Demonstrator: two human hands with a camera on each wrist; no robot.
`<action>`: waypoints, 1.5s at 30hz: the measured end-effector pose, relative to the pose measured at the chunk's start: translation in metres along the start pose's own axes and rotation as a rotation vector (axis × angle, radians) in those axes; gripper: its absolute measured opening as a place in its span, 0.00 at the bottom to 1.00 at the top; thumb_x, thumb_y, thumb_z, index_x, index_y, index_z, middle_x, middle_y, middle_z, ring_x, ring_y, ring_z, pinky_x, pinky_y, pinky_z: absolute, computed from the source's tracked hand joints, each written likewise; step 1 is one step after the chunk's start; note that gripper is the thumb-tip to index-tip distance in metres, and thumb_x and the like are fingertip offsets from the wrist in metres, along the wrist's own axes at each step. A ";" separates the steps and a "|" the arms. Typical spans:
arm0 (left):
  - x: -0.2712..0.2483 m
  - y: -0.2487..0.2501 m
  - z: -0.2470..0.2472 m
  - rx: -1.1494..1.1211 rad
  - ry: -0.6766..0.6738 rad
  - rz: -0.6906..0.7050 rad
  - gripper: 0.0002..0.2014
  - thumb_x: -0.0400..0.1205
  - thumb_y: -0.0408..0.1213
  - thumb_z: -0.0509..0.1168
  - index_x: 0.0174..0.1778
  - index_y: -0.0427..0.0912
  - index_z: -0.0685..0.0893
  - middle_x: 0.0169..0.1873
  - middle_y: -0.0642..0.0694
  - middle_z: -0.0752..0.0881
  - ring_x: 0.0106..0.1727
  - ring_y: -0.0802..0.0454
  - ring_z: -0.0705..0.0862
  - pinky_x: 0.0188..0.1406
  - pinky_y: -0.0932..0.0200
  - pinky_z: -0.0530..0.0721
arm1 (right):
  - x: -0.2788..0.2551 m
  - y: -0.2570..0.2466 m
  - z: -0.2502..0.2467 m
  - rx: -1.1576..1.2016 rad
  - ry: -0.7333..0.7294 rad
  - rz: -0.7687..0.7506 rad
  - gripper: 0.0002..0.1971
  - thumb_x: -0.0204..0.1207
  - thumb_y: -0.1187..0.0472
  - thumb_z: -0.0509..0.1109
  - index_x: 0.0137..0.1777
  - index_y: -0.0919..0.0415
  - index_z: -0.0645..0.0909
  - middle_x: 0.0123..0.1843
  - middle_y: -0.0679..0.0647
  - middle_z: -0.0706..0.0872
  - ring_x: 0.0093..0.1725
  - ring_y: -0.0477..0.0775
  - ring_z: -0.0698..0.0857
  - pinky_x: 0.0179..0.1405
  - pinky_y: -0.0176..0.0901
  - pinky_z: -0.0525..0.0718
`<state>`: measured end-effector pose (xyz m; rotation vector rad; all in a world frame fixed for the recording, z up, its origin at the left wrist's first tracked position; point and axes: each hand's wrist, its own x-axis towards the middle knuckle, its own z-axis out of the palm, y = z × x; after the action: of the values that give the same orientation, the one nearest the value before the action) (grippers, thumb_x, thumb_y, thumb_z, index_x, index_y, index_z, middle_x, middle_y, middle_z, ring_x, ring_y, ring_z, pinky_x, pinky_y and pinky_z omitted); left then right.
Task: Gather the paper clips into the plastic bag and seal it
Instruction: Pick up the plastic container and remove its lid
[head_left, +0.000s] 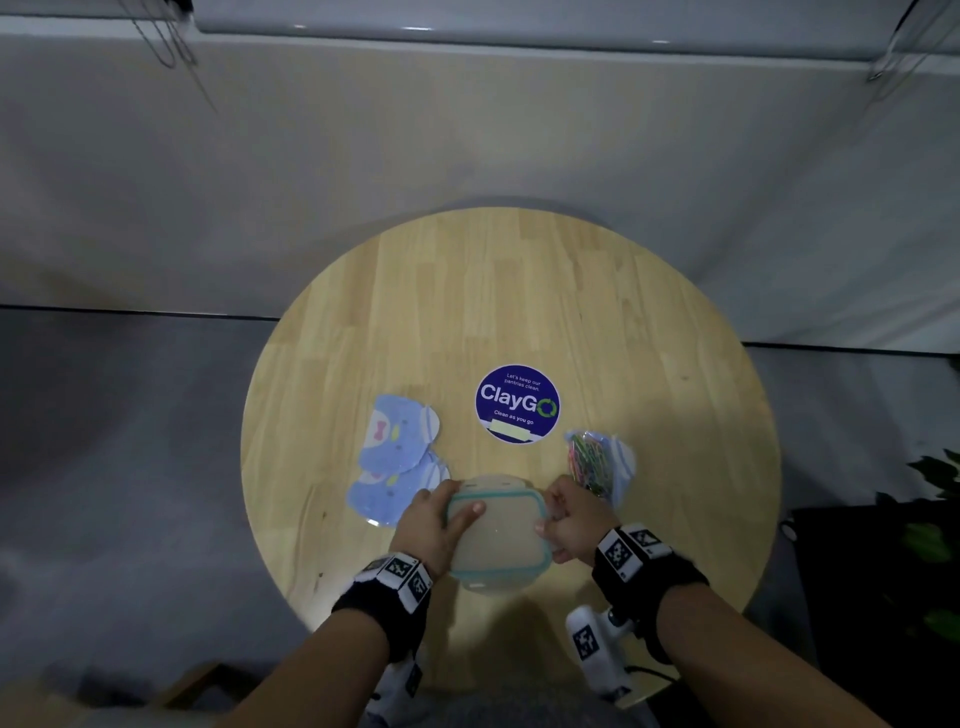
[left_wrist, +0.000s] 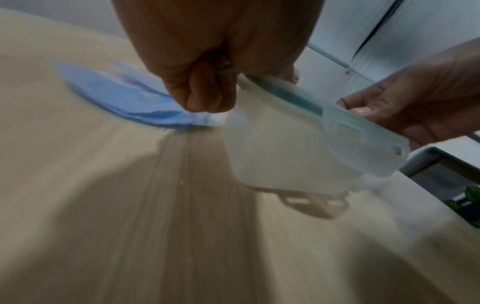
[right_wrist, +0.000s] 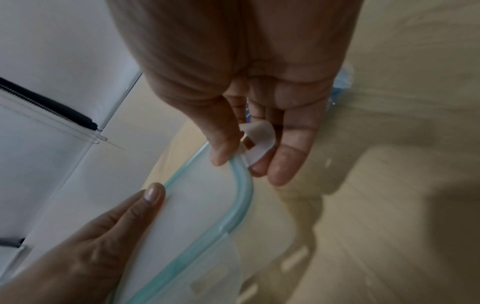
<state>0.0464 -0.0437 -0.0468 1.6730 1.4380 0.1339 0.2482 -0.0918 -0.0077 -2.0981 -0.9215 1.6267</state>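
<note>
Holding a see-through box (head_left: 493, 540) with a blue-green rim near my edge of the round wooden table (head_left: 519, 291), my left hand (head_left: 431, 525) grips its left side, thumb on the lid and fingers curled under. My right hand (head_left: 571, 525) pinches the white clip tab (right_wrist: 258, 142) on the box's right side between thumb and fingers. My paper clips (head_left: 587, 460) sit inside a plastic bag (head_left: 621, 462) lying just past my right hand, and two blue bags (head_left: 400, 457) lie by my left hand, near a round blue sticker (head_left: 517, 404).
</note>
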 end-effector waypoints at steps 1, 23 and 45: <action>-0.002 0.003 -0.002 0.048 -0.022 0.000 0.22 0.78 0.60 0.60 0.63 0.52 0.77 0.44 0.44 0.76 0.48 0.44 0.80 0.51 0.58 0.73 | -0.001 -0.002 0.000 -0.033 0.014 -0.003 0.11 0.73 0.71 0.67 0.46 0.58 0.68 0.40 0.55 0.74 0.30 0.51 0.75 0.21 0.37 0.79; 0.095 -0.025 -0.100 0.079 0.217 -0.268 0.09 0.78 0.35 0.65 0.53 0.40 0.84 0.50 0.35 0.88 0.52 0.36 0.84 0.48 0.54 0.78 | -0.012 -0.010 -0.020 0.468 -0.060 -0.012 0.20 0.55 0.77 0.72 0.43 0.54 0.76 0.33 0.53 0.80 0.29 0.50 0.76 0.25 0.36 0.73; 0.058 -0.022 -0.069 0.437 -0.020 -0.472 0.23 0.69 0.48 0.66 0.58 0.43 0.74 0.51 0.44 0.82 0.55 0.40 0.82 0.59 0.45 0.78 | -0.016 0.016 -0.058 0.516 0.116 0.077 0.19 0.34 0.70 0.55 0.29 0.65 0.77 0.30 0.61 0.77 0.33 0.58 0.73 0.28 0.42 0.69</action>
<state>0.0074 0.0400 -0.0470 1.6032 1.9010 -0.4895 0.3059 -0.1068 0.0111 -1.8538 -0.3350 1.5514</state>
